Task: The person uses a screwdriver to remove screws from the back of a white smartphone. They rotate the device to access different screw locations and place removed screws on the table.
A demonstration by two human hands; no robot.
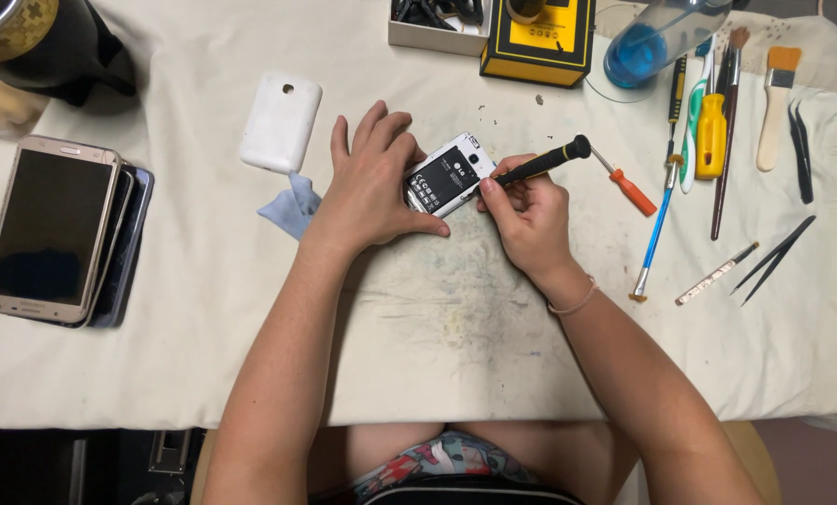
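Observation:
A small white phone (pixel 451 173) lies face down on the cloth-covered table (pixel 437 318), its back cover off and its black battery showing. My left hand (pixel 373 182) rests on the phone's left side and holds it steady. My right hand (pixel 523 210) grips a black-handled screwdriver (pixel 544 161) whose tip touches the phone's right edge. The removed white back cover (pixel 281 122) lies to the upper left, beside a crumpled blue cloth (pixel 292 208).
Stacked phones (pixel 58 229) lie at the left. An orange screwdriver (pixel 627 185), a yellow-handled tool (pixel 711 136), brushes (pixel 775 103) and tweezers (pixel 773 254) lie at the right. A yellow-and-black box (pixel 540 42), a white tray (pixel 432 33) and a blue-tinted bottle (pixel 652 42) stand at the back.

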